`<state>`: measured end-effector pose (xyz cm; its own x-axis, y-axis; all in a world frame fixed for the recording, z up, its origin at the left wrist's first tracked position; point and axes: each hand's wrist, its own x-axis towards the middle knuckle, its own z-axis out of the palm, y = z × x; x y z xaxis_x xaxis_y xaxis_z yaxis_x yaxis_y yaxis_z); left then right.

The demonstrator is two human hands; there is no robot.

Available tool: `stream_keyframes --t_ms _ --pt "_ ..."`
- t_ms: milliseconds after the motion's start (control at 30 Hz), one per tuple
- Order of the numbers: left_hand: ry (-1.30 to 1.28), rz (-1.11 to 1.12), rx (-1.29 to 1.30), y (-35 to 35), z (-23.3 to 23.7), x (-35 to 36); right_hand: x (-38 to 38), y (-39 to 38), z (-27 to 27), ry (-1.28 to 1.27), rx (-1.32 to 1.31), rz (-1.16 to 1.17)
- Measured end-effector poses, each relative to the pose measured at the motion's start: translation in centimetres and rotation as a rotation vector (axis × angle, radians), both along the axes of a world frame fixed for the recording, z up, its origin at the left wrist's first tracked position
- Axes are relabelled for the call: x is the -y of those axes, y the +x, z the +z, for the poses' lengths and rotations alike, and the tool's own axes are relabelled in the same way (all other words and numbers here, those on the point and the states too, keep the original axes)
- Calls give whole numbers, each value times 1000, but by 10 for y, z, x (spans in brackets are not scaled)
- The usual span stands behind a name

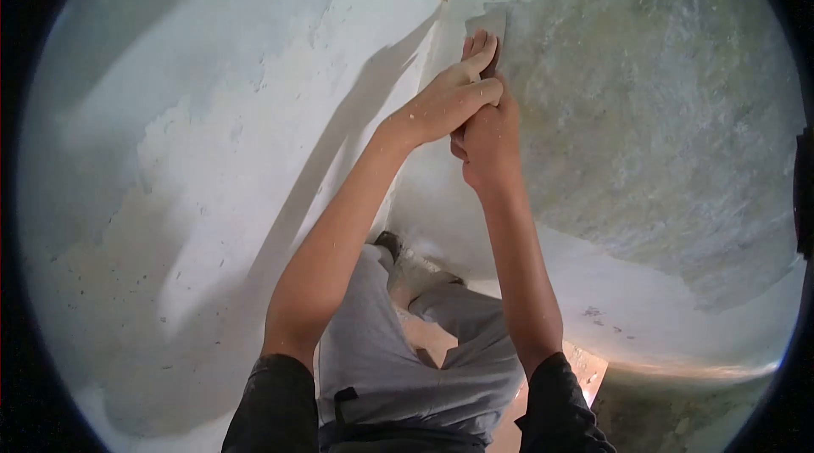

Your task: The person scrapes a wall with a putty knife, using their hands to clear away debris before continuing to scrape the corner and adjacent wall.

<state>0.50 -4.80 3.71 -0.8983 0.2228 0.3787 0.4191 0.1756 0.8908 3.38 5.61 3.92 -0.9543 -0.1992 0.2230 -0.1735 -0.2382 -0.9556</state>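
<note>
Two hands stacked on a scraper (487, 25) by the corner (437, 37).
The blade lies flat on the bare grey wall (644, 114), high up; the right hand (489, 143) is clenched round the hidden handle; the left hand (448, 98) folds over it, fingers closed tight, probably to lend weight.

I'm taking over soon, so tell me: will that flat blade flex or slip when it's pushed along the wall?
The blade looks thin and flat, so probably slightly springy. Left hand and right hand both clamp it, hinting it needs firm pressure.
</note>
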Motion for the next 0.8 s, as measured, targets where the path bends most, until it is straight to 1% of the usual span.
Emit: stream_keyframes --t_ms 67,133,200,233,300,333,400,433,467,500,533,567,633,733,767,800 --pt "23 5 -39 6 0 -7 -6 2 6 -18 -21 25" --pt "55 3 -149 8 2 -11 -3 -17 5 -22 -34 27" --pt "50 -3 -92 6 0 -9 -11 -13 -7 -8 11 13" --pt "34 -6 -69 3 3 -9 -16 -8 -3 8 10 23" --pt "10 2 -139 5 5 -13 -15 -14 8 11 -27 35" --pt "2 19 -182 9 2 -14 -11 -19 7 -9 -2 37" --pt "14 12 -112 7 0 -13 -14 -9 -2 -30 62 25" --pt "16 12 -76 4 7 -11 -16 -2 4 -15 39 38" --pt "7 15 -93 4 14 -10 -15 -2 13 -2 -2 55" --pt "12 -31 -86 6 19 -7 -9 -10 19 -5 -21 66" --pt "24 -84 -56 11 16 -7 -4 -16 18 -29 0 46" --pt "28 -87 -32 11 9 -8 -4 -15 11 -52 42 18" --pt "-29 59 -113 -1 11 -9 -11 -5 7 -51 43 3" --pt "-34 18 -203 5 9 -11 -2 -11 14 -66 6 0" --pt "-32 15 -191 6 9 -8 -1 -10 11 -79 26 -1" --pt "32 -54 45 10 19 -5 -3 -8 7 -75 42 -4"
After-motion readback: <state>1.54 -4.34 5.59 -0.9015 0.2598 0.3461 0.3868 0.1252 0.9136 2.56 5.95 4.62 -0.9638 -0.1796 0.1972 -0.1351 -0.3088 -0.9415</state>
